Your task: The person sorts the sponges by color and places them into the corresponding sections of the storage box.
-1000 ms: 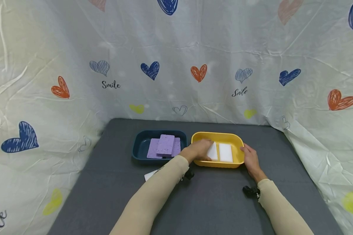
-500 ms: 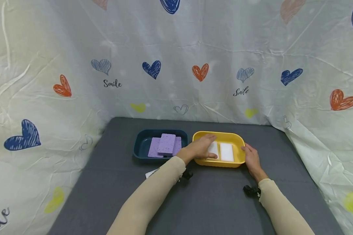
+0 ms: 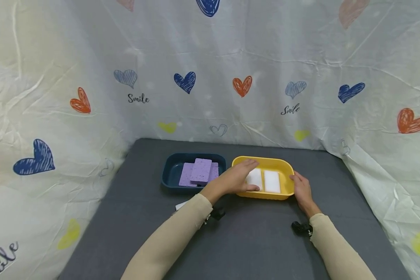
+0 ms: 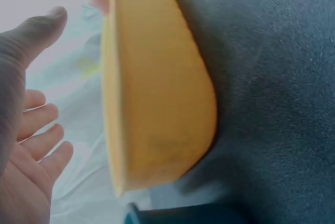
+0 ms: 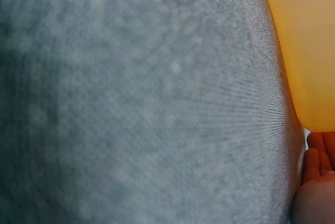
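Observation:
My left hand [image 3: 236, 179] hovers over the left end of the yellow tray [image 3: 287, 182], fingers extended and thumb apart, holding nothing. In the left wrist view its palm and spread thumb show beside the tray's outer wall. Two white sponge-like blocks lie side by side in the tray: the right one [image 3: 272, 181] shows whole, while my left hand partly covers the left one [image 3: 254, 179]. At the tray's right end my right hand [image 3: 302, 192] grips the rim with the thumb on top. Only part of this hand appears in the right wrist view.
A dark blue tray [image 3: 169, 171] left of the yellow one holds several purple speckled sponges [image 3: 201, 171], one lying on top of others. A white piece [image 3: 179, 205] on the grey table [image 3: 255, 241] is mostly hidden behind the left forearm. A heart-print curtain stands behind.
My left hand has opened its fingers from the left white block and drawn slightly up and left. My right hand keeps its hold on the tray. The head view has shifted slightly.

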`<action>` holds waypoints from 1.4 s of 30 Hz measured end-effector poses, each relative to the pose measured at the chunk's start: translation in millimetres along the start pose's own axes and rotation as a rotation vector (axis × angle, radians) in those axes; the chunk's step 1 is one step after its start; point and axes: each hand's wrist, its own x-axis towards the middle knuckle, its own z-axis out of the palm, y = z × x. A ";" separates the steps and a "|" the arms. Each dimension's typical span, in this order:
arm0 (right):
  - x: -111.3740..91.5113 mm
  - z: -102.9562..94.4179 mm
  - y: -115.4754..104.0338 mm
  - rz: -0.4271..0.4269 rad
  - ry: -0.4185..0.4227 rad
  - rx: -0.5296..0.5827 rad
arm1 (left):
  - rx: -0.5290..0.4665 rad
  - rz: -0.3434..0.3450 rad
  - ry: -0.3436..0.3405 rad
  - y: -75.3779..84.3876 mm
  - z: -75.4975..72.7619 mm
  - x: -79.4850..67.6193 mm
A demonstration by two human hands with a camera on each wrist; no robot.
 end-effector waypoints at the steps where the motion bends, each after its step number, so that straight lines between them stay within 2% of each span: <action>1: -0.3 -0.5 0.1 -0.002 -0.001 0.000 | -0.005 -0.001 0.011 1.3 -1.6 -3.4; 10: 0.2 -1.4 1.6 0.006 -0.007 0.005 | -0.042 0.004 0.090 15.1 -19.9 -44.9; 15: -0.7 -1.8 1.8 -0.001 -0.001 0.003 | -0.006 -0.007 0.085 17.7 -24.7 -73.8; 25: -2.1 -1.8 -0.2 0.013 0.005 -0.011 | 0.044 -0.147 -0.035 16.5 -34.9 -139.9; 30: -2.3 -2.5 -2.1 0.005 0.013 -0.019 | 0.049 -0.238 -0.055 11.6 -35.8 -165.9; 36: -2.8 -0.8 -1.0 0.015 0.007 -0.029 | 0.062 -0.353 -0.067 3.1 -25.5 -192.7; 42: -3.1 -0.3 0.2 0.004 0.000 -0.036 | 0.085 -0.446 -0.055 -5.2 -8.8 -207.3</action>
